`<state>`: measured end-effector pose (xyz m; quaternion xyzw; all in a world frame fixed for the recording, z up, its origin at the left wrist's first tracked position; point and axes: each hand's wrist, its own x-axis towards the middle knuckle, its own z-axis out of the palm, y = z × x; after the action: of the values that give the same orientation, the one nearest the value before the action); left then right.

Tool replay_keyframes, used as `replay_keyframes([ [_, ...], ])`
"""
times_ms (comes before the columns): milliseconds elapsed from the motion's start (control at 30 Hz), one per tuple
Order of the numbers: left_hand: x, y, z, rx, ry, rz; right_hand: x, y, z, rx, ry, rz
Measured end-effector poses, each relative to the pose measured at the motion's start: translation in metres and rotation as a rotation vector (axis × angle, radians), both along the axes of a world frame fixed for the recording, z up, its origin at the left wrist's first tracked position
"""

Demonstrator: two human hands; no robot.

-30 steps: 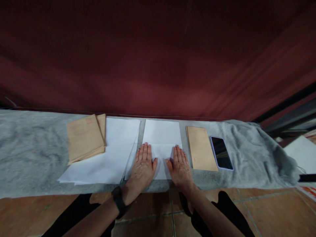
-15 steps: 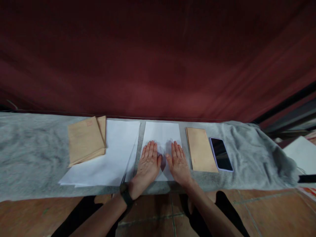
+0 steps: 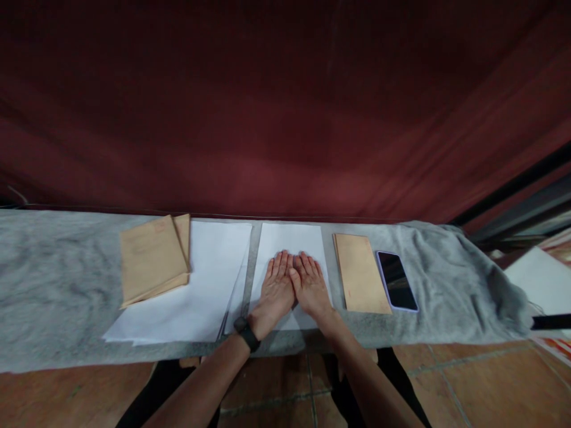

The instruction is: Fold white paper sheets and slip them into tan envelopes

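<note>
A white sheet of paper [image 3: 289,236] lies upright in front of me on the grey cloth. My left hand [image 3: 277,288] rests palm down on it, fingers stretched out, holding nothing. Beside it, touching, my right hand [image 3: 311,288] also lies flat on the sheet, its thumb against the left hand. Left of them is a stack of larger white sheets [image 3: 209,267], with brown envelopes [image 3: 151,255] partly on top. To the right of the sheet sits a small pile of brown envelopes [image 3: 362,273].
A phone [image 3: 397,281] with a purple edge lies right of the envelopes. The grey cloth [image 3: 455,285] is rumpled at the right end. Behind the narrow surface hangs a dark red sheet [image 3: 285,131]. A white board-like object [image 3: 542,279] stands at far right.
Both hands have moved inward across the sheet until they touch. The gap that was between them has closed. The view has shifted slightly.
</note>
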<state>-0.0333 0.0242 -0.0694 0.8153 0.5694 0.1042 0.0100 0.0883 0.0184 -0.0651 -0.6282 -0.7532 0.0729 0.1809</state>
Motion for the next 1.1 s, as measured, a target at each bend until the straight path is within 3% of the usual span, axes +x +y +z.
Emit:
replay_keyframes([
  [233, -0.006, 0.007, 0.001, 0.017, -0.033, 0.059, 0.007, 0.004, -0.002, 0.015, -0.071, -0.069],
  [667, -0.021, 0.006, -0.004, 0.097, -0.079, 0.220, 0.021, 0.002, -0.021, 0.163, -0.121, -0.222],
  [1100, -0.031, -0.001, -0.001, 0.125, -0.066, 0.286, 0.024, -0.006, -0.024, 0.202, -0.116, -0.245],
])
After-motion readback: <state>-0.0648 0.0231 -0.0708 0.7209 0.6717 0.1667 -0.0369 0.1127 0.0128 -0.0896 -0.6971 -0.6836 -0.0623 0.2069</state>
